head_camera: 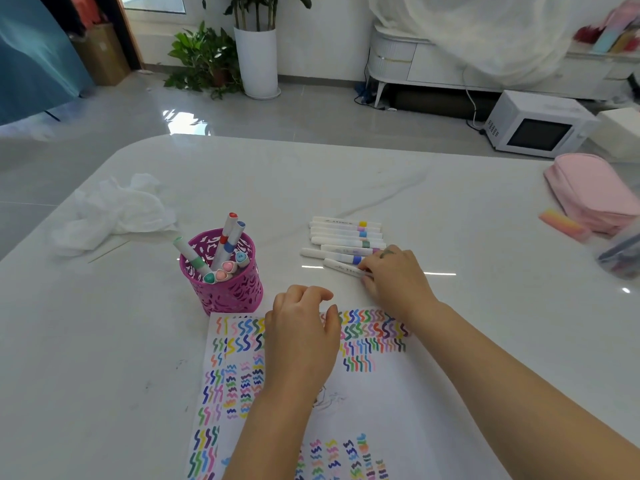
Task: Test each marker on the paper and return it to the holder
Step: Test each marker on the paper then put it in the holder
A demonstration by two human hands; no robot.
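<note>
A pink perforated holder (221, 292) stands on the white table and contains several capped markers. To its right lies a row of several white markers (346, 237) on the table. My right hand (398, 275) grips the nearest marker (341, 266) of that row, which still lies on the table. White paper (363, 393) covered in coloured squiggles lies at the front. My left hand (301, 334) rests on the paper's top edge with fingers loosely curled, holding nothing.
Crumpled white tissue (114, 209) lies at the left of the table (450, 202). A pink pouch (592, 192) and a pink-orange eraser block (564, 225) sit at the right edge, beside a clear bag (623, 254). A thin wooden stick (107, 252) lies left of the holder.
</note>
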